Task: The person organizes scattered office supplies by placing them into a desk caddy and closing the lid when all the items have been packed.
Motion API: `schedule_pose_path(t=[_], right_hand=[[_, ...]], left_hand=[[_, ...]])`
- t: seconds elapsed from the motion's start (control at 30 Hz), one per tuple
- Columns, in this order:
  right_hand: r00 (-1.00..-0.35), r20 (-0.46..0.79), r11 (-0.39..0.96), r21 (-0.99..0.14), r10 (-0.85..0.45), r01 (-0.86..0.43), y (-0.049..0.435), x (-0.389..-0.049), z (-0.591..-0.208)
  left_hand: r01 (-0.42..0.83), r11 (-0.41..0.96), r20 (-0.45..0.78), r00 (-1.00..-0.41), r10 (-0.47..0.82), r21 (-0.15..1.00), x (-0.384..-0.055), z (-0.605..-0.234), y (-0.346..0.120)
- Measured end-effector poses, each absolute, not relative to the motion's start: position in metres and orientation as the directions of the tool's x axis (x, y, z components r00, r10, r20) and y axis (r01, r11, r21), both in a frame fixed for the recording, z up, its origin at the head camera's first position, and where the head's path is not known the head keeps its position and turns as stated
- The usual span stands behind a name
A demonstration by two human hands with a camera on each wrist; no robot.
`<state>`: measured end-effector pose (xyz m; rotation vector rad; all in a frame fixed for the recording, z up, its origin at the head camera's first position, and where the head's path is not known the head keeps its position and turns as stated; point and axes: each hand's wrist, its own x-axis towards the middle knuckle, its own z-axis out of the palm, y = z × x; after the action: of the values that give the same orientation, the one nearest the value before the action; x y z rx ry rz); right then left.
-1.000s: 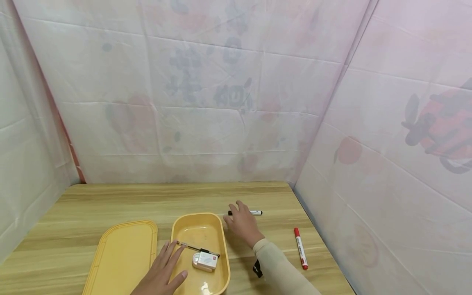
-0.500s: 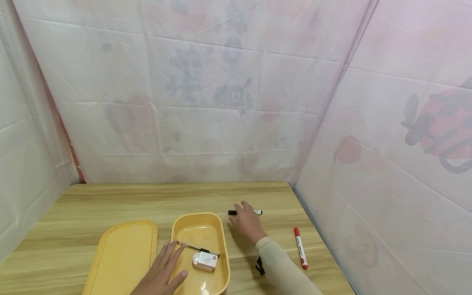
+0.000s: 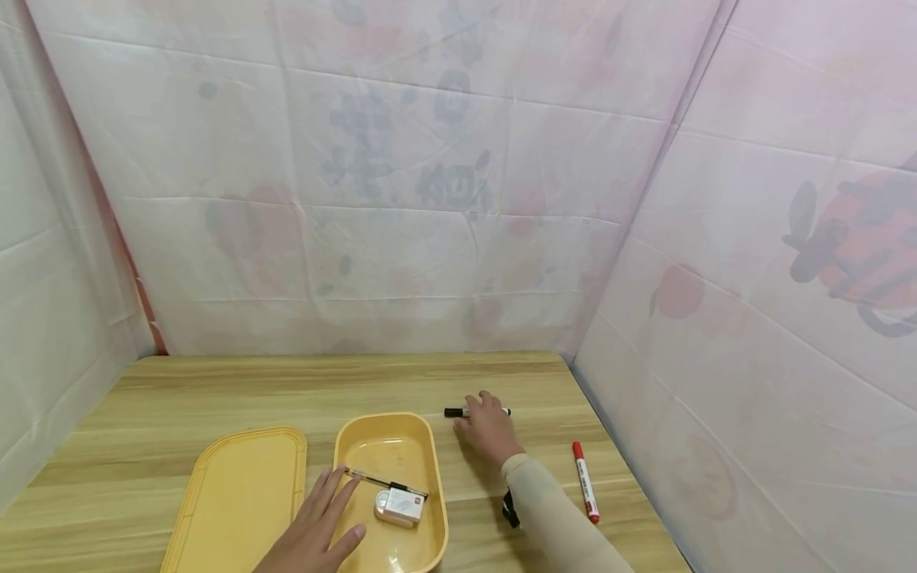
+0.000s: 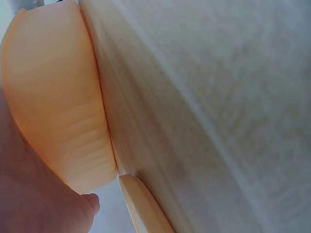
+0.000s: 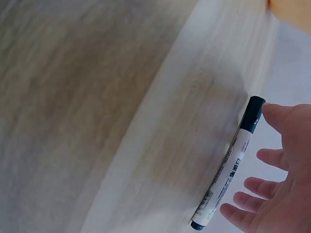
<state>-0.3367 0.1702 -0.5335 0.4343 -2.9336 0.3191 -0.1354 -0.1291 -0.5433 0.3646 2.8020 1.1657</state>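
Note:
A yellow plastic box (image 3: 437, 477) stands on the table, holding a black-capped pen (image 3: 376, 480) and a small white-and-pink box-like item (image 3: 401, 506). My left hand (image 3: 315, 517) lies over the box's left rim with fingers spread and nearly straight; in the left wrist view it lies along the box's outer wall (image 4: 58, 87). Farther back, my right hand (image 3: 490, 430) reaches over a white whiteboard marker (image 3: 454, 413) with a black cap. The right wrist view has its loosely bent fingers beside the marker (image 5: 226, 170), the thumb tip right at the cap.
The yellow lid (image 3: 239, 493) lies flat left of the box. To the right lies a red-and-white marker (image 3: 585, 483) near the table's edge. A black strap (image 3: 509, 509) shows beneath the right sleeve (image 3: 559, 517). Printed sheets (image 3: 401, 263) wall in the table (image 3: 286, 390).
My right hand has shifted a little to the right along the black-capped marker, uncovering its cap. The left hand, the box and its contents have stayed put.

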Motion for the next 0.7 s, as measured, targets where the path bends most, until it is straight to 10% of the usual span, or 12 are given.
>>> schedule_pose_path(t=[0.7], right_hand=[[-0.937, 0.175, 0.914, -0.229, -0.301, -0.336, 0.180, -0.347, -0.544]], left_hand=[[0.210, 0.675, 0.049, -0.967, 0.250, 0.708, -0.134, -0.543, -0.128]])
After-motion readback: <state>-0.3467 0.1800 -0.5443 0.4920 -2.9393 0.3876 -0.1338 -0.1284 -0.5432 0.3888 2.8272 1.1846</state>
